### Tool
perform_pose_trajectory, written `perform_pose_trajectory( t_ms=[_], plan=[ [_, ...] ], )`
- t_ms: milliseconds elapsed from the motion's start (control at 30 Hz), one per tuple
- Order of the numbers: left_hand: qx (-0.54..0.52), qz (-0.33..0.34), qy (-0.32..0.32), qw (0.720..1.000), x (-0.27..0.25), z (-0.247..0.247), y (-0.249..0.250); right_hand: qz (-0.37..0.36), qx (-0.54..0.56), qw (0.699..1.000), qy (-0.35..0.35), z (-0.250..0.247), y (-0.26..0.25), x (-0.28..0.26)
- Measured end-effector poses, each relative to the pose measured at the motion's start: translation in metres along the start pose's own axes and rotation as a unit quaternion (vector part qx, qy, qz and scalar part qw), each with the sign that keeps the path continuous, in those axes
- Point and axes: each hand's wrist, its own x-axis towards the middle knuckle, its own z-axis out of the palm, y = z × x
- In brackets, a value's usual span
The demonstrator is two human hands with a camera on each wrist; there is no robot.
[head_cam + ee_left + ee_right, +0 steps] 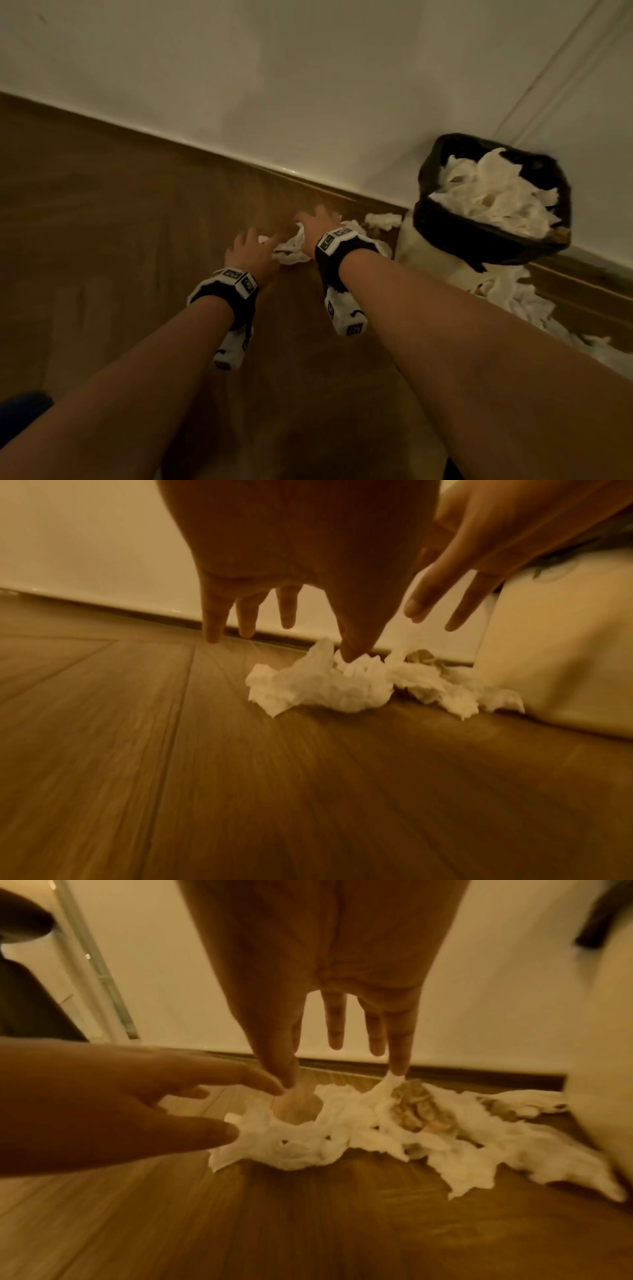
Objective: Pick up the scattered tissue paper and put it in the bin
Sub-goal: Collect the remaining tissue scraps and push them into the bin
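Note:
Crumpled white tissue paper [291, 250] [318, 688] [342, 1131] lies on the wood floor by the skirting board, left of the bin. My left hand [253, 250] [284, 631] reaches down with straight spread fingers, its thumb tip touching the tissue. My right hand [313, 222] [342, 1066] hovers over the same pile with fingers extended, its little finger touching a raised tip of tissue. Neither hand holds anything. The bin [428, 178], lined with a black bag, stands at the right, heaped with white tissue.
More tissue [507, 301] is strewn on the floor at the bin's foot, and a small piece [382, 219] lies against the skirting. A white wall [308, 85] runs right behind the pile. Bare wood floor [102, 222] stretches to the left.

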Motion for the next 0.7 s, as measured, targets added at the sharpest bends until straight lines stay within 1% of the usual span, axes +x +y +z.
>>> perform_pose_trajectory(
  t_ms=[100,167,233,300,367,467,567,633,700],
  plan=[
    [0.008,0.017,-0.035,0.999,0.008,0.025,-0.004,-0.001,-0.039,0.999,-0.031,0.023,-0.011,0.019],
    [0.011,0.037,-0.04,0.998,0.011,0.041,-0.006,0.002,-0.082,0.995,-0.053,0.034,-0.014,0.029],
    [0.006,0.054,-0.025,0.998,0.01,0.052,-0.008,0.006,-0.097,0.992,-0.074,0.039,-0.016,0.035],
    [-0.018,0.057,0.008,0.998,0.009,0.06,-0.012,0.005,-0.125,0.988,-0.094,0.044,-0.017,0.038],
    [-0.056,0.041,0.035,0.997,0.007,0.062,-0.019,0.008,-0.126,0.986,-0.105,0.05,-0.014,0.036],
    [-0.122,0.0,0.06,0.991,0.005,0.063,-0.03,0.022,-0.078,0.993,-0.087,0.064,-0.005,0.029],
    [-0.163,-0.025,0.049,0.985,0.006,0.058,-0.037,0.026,-0.069,0.995,-0.064,0.074,-0.003,0.019],
    [-0.171,-0.041,0.046,0.983,0.006,0.053,-0.038,0.01,-0.076,0.996,-0.052,0.075,-0.002,0.017],
    [-0.201,-0.069,0.057,0.976,0.004,0.049,-0.037,0.005,-0.047,0.997,-0.066,0.069,-0.001,0.015]
  ],
)
